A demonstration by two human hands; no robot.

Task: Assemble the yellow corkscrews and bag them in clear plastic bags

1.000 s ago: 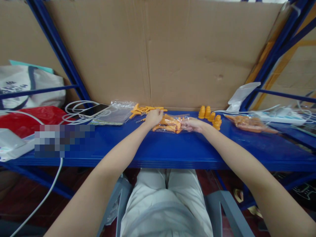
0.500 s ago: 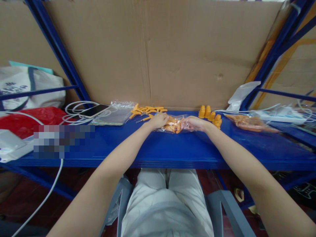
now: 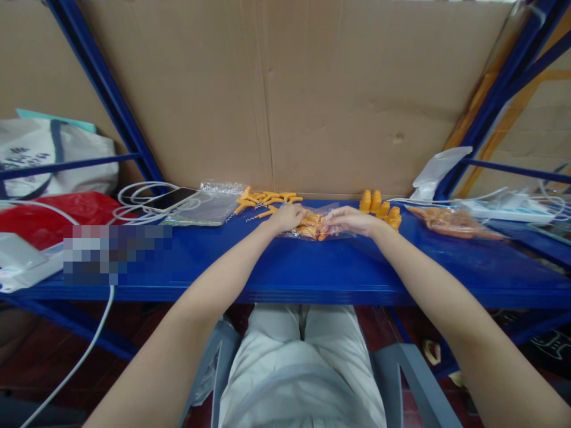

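Note:
A clear plastic bag of orange parts [image 3: 313, 226] lies on the blue shelf [image 3: 285, 267] in front of me. My left hand [image 3: 286, 217] grips the bag's left end with curled fingers. My right hand [image 3: 350, 220] holds its right end, fingers bent over the plastic. Loose orange T-shaped pieces with metal screws [image 3: 263, 201] lie just behind my left hand. A cluster of small orange caps [image 3: 380, 210] stands behind my right hand.
A phone [image 3: 172, 199] on coiled white cable and a stack of clear bags [image 3: 203, 208] sit at the back left. Another filled bag [image 3: 448, 222] and a white power strip [image 3: 504, 209] lie at the right. Cardboard backs the shelf. A red bag [image 3: 53, 215] is far left.
My hands have drawn closer together on the bag, bunching it. My right hand has turned over the bag's right end. The bag stays on the shelf.

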